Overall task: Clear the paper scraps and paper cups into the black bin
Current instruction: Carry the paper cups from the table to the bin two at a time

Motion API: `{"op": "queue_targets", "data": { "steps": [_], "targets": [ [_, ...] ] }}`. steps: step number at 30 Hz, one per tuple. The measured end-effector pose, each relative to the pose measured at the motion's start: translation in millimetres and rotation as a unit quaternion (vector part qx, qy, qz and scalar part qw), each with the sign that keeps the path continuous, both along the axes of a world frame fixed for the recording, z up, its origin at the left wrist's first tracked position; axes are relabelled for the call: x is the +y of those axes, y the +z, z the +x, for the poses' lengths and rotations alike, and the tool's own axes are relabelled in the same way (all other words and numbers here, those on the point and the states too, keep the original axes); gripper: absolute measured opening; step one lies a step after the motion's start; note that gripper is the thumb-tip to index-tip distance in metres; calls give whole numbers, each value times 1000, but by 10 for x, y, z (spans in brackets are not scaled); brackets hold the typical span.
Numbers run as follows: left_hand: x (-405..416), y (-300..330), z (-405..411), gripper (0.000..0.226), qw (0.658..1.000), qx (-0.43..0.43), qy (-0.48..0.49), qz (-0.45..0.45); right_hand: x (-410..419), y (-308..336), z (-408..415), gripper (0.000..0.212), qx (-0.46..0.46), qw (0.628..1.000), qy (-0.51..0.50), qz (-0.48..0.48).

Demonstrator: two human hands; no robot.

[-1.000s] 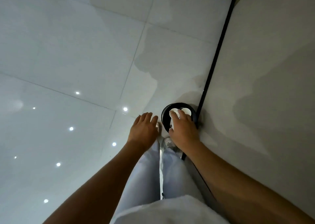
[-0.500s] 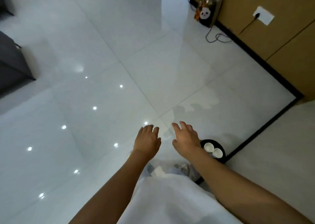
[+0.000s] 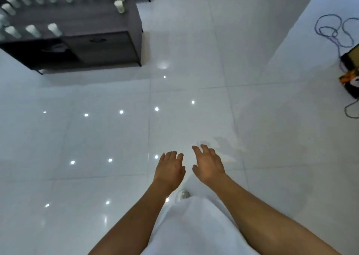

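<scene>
Nothing is held: the left hand (image 3: 170,167) and right hand (image 3: 208,164) are stretched out side by side above the white floor (image 3: 97,138), fingers loosely spread. Paper cups (image 3: 54,29) are seen standing in rows on the dark table (image 3: 108,47), far left and well apart from both hands.

A single wide-angle head-worn view looks forward and steeply down from standing height. Both forearms reach in from the bottom edge, near the lens, over a glossy tiled floor (image 3: 97,138). A dark bench (image 3: 81,33) sits far off, upper left.
</scene>
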State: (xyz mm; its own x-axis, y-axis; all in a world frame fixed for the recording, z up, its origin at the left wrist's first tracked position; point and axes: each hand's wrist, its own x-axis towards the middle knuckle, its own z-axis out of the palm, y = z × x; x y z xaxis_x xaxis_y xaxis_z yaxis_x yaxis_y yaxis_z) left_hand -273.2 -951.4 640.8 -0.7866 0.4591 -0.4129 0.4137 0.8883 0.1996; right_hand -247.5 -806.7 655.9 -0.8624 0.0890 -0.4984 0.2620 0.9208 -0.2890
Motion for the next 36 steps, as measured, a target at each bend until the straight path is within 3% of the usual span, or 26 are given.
{"op": "queue_targets", "data": {
  "steps": [10,17,27,36],
  "targets": [
    [-1008,48,-1203,47,984,7,177,1,-771,4,-1621,61,18,987,159,-19],
    [-1186,95,-2682,49,967,21,253,17,-969,26,-3327,63,24,977,212,-13],
    [-1677,249,-4336,47,946,22,323,16,-1397,82,-5247,63,-3,961,278,-3],
    [-2693,136,-5906,46,938,16,347,13,-2468,8,-6882,63,3,958,285,-8]
  ]
}}
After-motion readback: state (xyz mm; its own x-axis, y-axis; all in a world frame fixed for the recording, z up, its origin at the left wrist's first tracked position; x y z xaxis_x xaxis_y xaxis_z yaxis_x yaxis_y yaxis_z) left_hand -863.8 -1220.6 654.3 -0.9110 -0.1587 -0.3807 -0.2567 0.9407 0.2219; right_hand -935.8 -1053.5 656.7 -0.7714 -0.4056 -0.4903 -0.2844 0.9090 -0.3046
